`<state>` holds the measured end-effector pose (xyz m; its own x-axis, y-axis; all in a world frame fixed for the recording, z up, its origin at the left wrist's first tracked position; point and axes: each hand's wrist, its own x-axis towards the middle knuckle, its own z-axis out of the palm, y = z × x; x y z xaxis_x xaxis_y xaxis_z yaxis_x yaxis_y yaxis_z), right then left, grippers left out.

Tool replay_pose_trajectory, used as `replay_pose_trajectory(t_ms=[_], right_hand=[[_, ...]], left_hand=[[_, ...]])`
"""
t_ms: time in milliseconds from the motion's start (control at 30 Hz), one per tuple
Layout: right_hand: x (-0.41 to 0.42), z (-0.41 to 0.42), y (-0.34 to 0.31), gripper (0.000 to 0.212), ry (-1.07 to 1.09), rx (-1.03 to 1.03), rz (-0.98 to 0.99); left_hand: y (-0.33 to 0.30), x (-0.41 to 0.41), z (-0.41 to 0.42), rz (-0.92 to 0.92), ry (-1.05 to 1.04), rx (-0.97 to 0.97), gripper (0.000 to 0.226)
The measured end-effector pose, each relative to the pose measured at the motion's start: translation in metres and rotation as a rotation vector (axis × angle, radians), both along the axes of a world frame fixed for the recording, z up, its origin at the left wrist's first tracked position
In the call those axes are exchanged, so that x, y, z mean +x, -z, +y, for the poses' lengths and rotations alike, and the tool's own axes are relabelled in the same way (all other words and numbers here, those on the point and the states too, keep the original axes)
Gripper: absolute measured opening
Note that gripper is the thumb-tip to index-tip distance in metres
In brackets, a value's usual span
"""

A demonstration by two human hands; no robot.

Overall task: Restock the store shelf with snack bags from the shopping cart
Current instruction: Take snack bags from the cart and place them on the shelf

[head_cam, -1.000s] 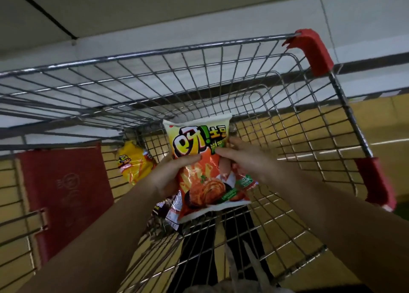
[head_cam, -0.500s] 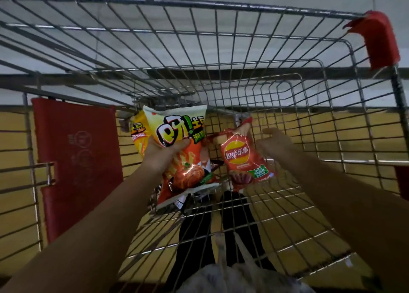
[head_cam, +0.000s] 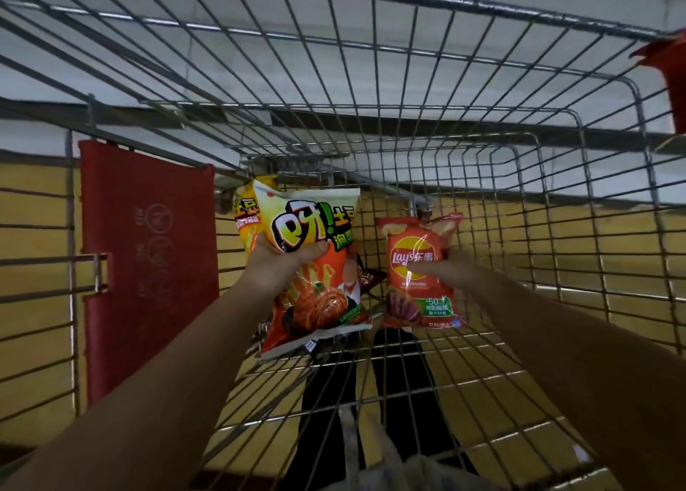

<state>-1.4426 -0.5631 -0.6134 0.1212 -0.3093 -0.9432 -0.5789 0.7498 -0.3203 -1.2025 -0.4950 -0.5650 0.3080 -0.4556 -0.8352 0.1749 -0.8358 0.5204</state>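
Closed now around the red Lay's bag (head_cam: 417,267): right hand (head_cam: 451,273), open and just short of that bag half a second ago, thumb now laid across the logo, fingers hidden behind the pack. Raised off the cart floor, upright, label facing the camera. Left of it, nearly touching at the lower corners, the orange kimchi bag (head_cam: 319,267), pinched near its upper third by the left hand (head_cam: 278,266), thumb across the front, remaining fingers behind, much as before. Tilted slightly, bottom edge hanging just above the cart's (head_cam: 482,156) wire floor. Behind the kimchi bag, at its upper left, a yellow bag (head_cam: 245,220), mostly covered, only one strip with dark lettering showing; whether held along with the front pack or merely resting against the far wall of the cart, cannot tell. Between the two front bags, low down, a sliver of a dark wrapper (head_cam: 371,279), too little visible to identify. Both forearms reaching in over the near rim of the cart. On the cart's left side, a red plastic panel (head_cam: 148,267), hung on the wire. At the cart's upper right corner, a red bumper (head_cam: 668,74). Below the wire floor, yellow tiles and dark trouser legs (head_cam: 326,416).
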Motion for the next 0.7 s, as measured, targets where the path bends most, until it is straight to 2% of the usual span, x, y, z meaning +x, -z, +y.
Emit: replay_pose_trajectory(t_ms=[67, 133, 233, 367, 533, 700], right_hand=[[-0.002, -0.003, -0.003, 0.049, 0.054, -0.055, 0.006], [-0.004, -0.007, -0.005, 0.052, 0.125, -0.090, 0.013], [-0.007, -0.013, -0.009, 0.056, 0.093, -0.105, 0.008], [-0.006, -0.011, -0.039, 0.039, 0.045, -0.140, -0.044], [0.008, -0.012, -0.090, 0.059, 0.013, -0.239, -0.061], [0.041, -0.030, -0.148, 0.063, 0.012, -0.442, -0.103]], left_hand=[[-0.002, 0.002, 0.002, -0.006, 0.006, -0.004, 0.114], [-0.008, 0.000, 0.001, -0.012, 0.004, -0.009, 0.102], [-0.010, -0.001, 0.000, -0.019, -0.021, -0.016, 0.083], [-0.023, -0.006, -0.001, -0.034, -0.032, -0.068, 0.068], [-0.071, -0.005, -0.014, -0.031, 0.028, -0.207, 0.064], [-0.127, 0.009, -0.035, -0.104, 0.056, -0.370, 0.064]])
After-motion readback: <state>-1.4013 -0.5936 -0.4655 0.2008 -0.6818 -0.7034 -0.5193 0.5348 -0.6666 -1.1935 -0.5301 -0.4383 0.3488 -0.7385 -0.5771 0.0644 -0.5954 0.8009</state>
